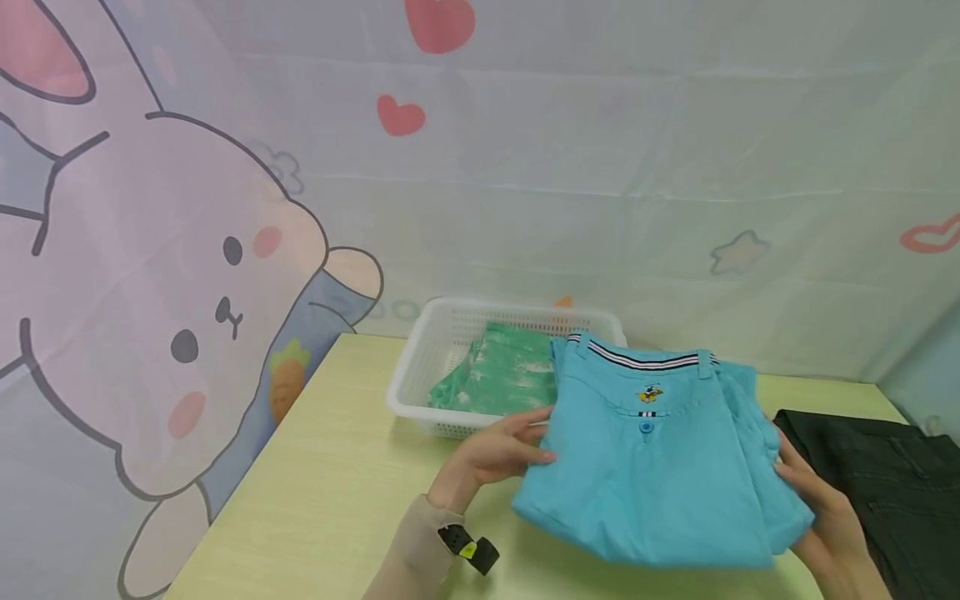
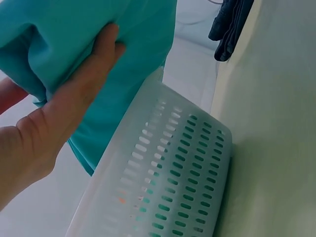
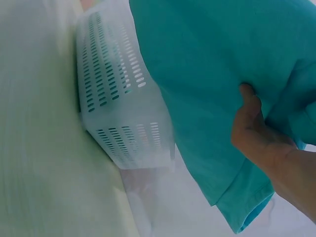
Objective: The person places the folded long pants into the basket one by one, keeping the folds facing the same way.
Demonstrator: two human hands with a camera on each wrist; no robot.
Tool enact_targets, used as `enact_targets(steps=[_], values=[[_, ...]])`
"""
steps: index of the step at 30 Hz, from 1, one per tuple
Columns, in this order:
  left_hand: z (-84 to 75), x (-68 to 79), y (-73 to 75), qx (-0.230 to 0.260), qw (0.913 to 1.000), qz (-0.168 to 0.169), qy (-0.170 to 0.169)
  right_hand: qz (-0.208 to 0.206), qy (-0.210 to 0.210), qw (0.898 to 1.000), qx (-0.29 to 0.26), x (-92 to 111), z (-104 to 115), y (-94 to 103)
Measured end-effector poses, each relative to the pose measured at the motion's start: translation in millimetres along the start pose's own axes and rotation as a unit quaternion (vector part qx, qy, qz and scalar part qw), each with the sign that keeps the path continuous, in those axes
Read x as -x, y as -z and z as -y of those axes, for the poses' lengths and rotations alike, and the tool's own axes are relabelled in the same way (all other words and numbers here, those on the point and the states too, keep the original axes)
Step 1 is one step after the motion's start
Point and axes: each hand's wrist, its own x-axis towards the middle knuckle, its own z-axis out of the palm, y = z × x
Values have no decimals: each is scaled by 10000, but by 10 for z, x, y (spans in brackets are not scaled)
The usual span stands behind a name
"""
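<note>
Both hands hold a folded pair of bright blue trousers (image 1: 652, 483) up above the table, waistband at the top with a striped trim, a small embroidered logo and a button. My left hand (image 1: 498, 454) grips the left side, its fingers behind the cloth and thumb in front. On the opposite side my right hand (image 1: 821, 500) grips the folded edge. Behind the trousers stands a white perforated plastic basket (image 1: 401, 404), its right part hidden by them. Inside it lies a folded green patterned garment (image 1: 502, 371). In the left wrist view the blue cloth (image 2: 143, 44) overlaps the basket rim.
Folded black trousers (image 1: 892, 475) lie on the right of the pale yellow-green table (image 1: 322, 475). A printed curtain (image 1: 600, 167) with a rabbit and hearts hangs behind the table's back edge. A black strap (image 1: 468, 548) circles my left wrist.
</note>
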Motion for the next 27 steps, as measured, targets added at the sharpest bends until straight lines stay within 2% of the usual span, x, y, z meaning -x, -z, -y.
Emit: enact_targets(steps=[3,15,22,27], values=[[1,16,27,-12,10000,-5,-15,-14,19,9999,167,-52,-16,-34],[-30,103,131,-29,9999,-112,-84,220,-55,9997,121,-251,-86,-98],[-117,168,254,-243,9994,-156,-168,-153,-44,9954,948,-373,-98,-47],[-174,201,314,-288,9994,-141,-140,-123,-101,9916,1287,-465,-109,-18]])
